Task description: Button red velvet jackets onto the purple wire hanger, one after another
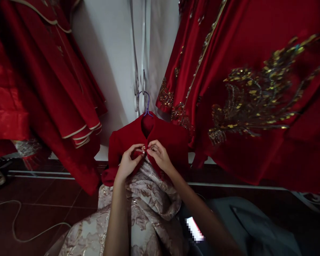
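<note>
A short red jacket (125, 137) hangs from a purple hanger (147, 106), over a pale, shiny patterned garment (149, 199). At the jacket's front opening, my left hand (128, 163) pinches a small jewelled ornament (143, 148) between thumb and fingers. It looks like a decorative button or brooch; how it is attached cannot be made out. Just to its right, my right hand (160, 157) is closed, its fingertips pinching the opposite front edge of the jacket. The two sets of fingertips are very close together.
Red garments with pale trim (77, 113) hang on the left. A red garment with gold sequin embroidery (256, 96) hangs at right. Behind stands a white wall (98, 46) with metal rods. A cable (16, 227) lies on the dark tiled floor; a grey-green object (250, 220) is lower right.
</note>
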The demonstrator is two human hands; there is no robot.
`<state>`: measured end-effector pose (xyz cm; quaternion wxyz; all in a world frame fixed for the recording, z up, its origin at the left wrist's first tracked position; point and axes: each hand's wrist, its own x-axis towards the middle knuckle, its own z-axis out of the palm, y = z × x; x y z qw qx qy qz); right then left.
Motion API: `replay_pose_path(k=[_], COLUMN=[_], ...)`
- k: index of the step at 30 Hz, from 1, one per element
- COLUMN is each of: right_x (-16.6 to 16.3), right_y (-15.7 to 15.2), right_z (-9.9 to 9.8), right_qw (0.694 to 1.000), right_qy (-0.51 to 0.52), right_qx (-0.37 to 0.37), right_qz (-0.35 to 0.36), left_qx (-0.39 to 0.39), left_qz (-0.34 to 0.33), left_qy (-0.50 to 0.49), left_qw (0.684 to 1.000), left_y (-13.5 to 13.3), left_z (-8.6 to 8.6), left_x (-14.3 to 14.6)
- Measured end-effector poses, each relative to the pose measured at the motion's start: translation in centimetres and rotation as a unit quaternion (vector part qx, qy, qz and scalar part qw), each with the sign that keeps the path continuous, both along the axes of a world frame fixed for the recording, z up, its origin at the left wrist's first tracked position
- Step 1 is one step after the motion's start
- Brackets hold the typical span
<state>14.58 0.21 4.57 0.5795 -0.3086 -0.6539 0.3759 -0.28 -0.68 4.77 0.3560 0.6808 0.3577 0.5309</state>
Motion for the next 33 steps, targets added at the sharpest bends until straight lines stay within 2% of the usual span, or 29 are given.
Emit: replay_pose_path(k=[2,5,16,19,26,33], right_x=[0.4,0.6,1.2,1.0,0.6,0.4], right_y=[-0.2,-0.4,-0.7,-0.8,-1.2,-2.0], right_z=[-0.4,-0.7,0.6,0.8,0.7,1.1], right_qw=[1.000,1.000,0.996,0.993,0.988,0.985], right_qy=[0.009,0.013,-0.057,-0.082,-0.092,-0.085], right_qx=[-0.005,-0.011,0.025,0.041,0.054,0.072], right_qz=[0.021,0.004,-0.068,-0.079,-0.108,-0.134], left_qx=[-0.015,-0.033,-0.001,0.015,0.035,0.062], left_qz=[0.021,0.068,0.085,0.077,0.139,0.126], left_qy=[-0.042,-0.098,-0.067,-0.049,0.016,0.122], left_qw=[0.999,0.992,0.994,0.996,0.989,0.982], left_y=[-0.1,-0.2,-0.3,-0.4,-0.5,-1.8], left_z=[-0.4,-0.8,-0.8,-0.8,-0.8,0.7], left_x=[-0.2,0.1,0.5,0.7,1.1,1.0])
